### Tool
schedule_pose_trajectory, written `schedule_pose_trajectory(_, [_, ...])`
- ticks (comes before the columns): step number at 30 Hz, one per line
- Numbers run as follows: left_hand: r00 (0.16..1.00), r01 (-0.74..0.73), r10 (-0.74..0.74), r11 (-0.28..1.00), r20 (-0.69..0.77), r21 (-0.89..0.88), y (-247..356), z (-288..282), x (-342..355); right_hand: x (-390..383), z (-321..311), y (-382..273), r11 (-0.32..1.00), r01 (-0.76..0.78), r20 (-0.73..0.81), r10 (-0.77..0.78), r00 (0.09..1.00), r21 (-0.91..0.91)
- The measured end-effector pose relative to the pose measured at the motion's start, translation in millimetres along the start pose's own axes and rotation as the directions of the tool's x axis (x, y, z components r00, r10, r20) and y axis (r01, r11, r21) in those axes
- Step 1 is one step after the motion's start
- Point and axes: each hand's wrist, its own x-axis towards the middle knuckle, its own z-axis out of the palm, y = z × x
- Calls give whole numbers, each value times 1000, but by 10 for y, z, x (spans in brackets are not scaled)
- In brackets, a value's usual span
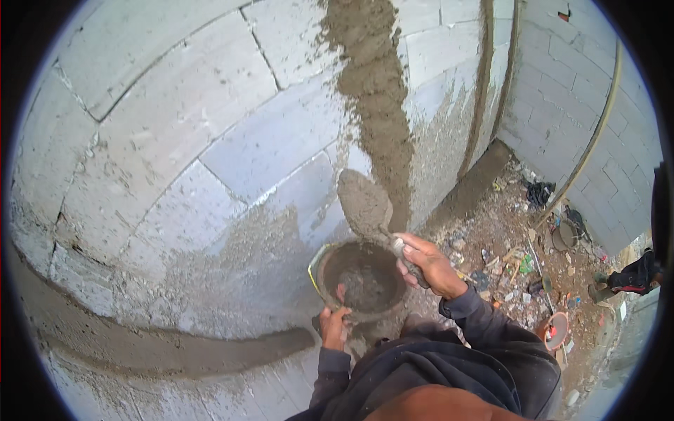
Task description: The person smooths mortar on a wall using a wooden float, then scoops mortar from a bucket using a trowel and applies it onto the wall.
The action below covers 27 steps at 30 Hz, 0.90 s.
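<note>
In my right hand (434, 268) is a trowel (365, 203), the fingers wrapped round its handle. Grey-brown mortar coats its blade, which points up toward the wall above the bucket. My left hand (334, 327) grips the near left rim of a round mortar-smeared bucket (400, 298), thumb over the edge. Wet mortar (361, 284) lies in the bottom of that bucket. Behind the blade, a thick vertical band of mortar (379, 105) runs down the block wall (281, 137).
Narrower vertical mortar strips (481, 84) mark the wall farther right. Rubble (505, 259) litters the ground there, with an orange bucket (554, 330) standing on it. A long pole (597, 133) leans on the far wall. Another person's dark-clothed leg (628, 274) shows at the right edge.
</note>
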Motion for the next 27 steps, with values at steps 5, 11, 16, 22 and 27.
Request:
schedule_pose_trajectory(5, [986,-167,167,977,13,134,68,157,-57,36,-282,-1817,406,833,-167,-914,370,-376])
schedule_pose_trajectory(11, [952,-299,304,946,-22,126,283,611,-247,452,-1001,-3226,-285,507,-139,-751,-645,-813])
schedule_pose_trajectory(16, [938,-335,345,927,-33,170,236,579,-156,1627,-1243,-3087,-193,362,-151,-662,-734,-912])
schedule_pose_trajectory(22, [932,-329,348,929,-98,169,225,585,-214,1275,-560,-1160,307,602,279,-673,685,-737])
schedule_pose_trajectory(27, [929,-370,371,928,-15,38,258,527,-125,281,-325,-251,624,466,342,-316,885,-627])
